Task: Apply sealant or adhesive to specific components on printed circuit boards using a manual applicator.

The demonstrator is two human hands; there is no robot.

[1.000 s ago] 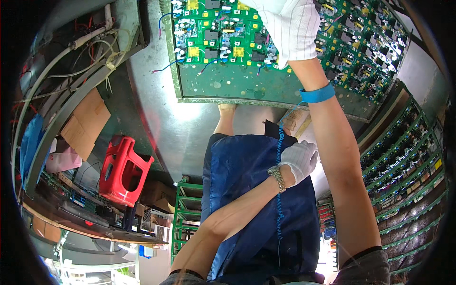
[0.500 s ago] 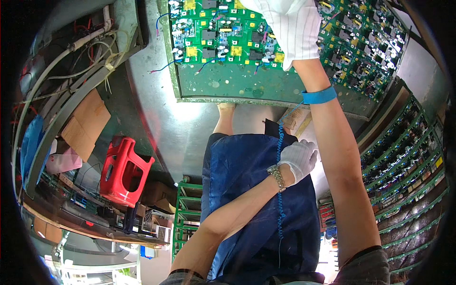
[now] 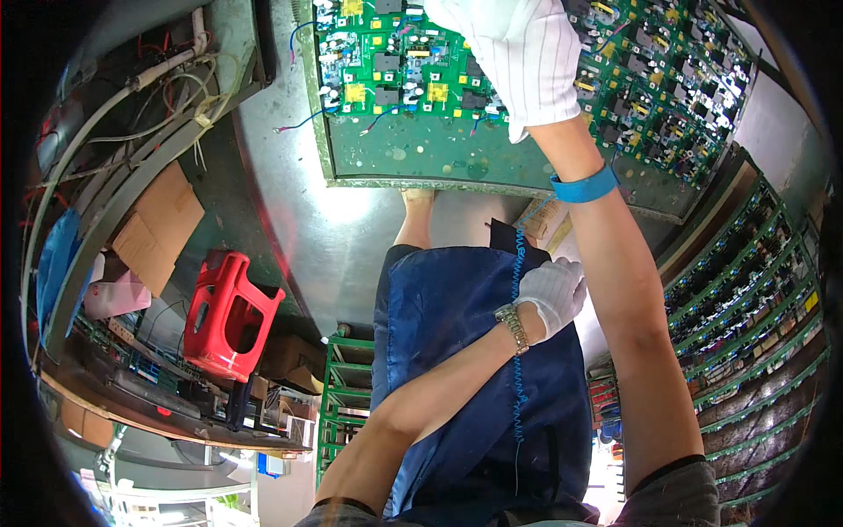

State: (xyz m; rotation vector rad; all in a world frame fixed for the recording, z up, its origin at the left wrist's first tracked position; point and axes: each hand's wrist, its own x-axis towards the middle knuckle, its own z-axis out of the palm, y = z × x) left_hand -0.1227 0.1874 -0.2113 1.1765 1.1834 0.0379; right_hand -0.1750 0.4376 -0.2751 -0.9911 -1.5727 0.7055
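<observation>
My right hand (image 3: 520, 61), in a white striped glove, reaches over a panel of green circuit boards (image 3: 413, 66) at the top of the view. Its fingers are bunched at the upper edge and partly cut off, so their grip is hidden. A blue wrist strap (image 3: 587, 185) circles that arm, with a blue coiled cord (image 3: 518, 386) trailing down. My left hand (image 3: 551, 297), also gloved, lies curled closed over the dark blue apron (image 3: 457, 325) in my lap; whatever is inside it cannot be seen. A metal watch (image 3: 512, 328) sits on the left wrist.
The boards lie on a green tray (image 3: 395, 154) with short blue wires at its edge. Racks of boards (image 3: 755, 342) stand at right. A red plastic stool (image 3: 230, 314), cardboard (image 3: 160, 228) and a cable-strewn bench frame (image 3: 167, 83) are at left, a green rack (image 3: 349, 369) below.
My right hand has shifted slightly left over the boards, its wrist strap moving with it. My left hand stays nearly still in my lap.
</observation>
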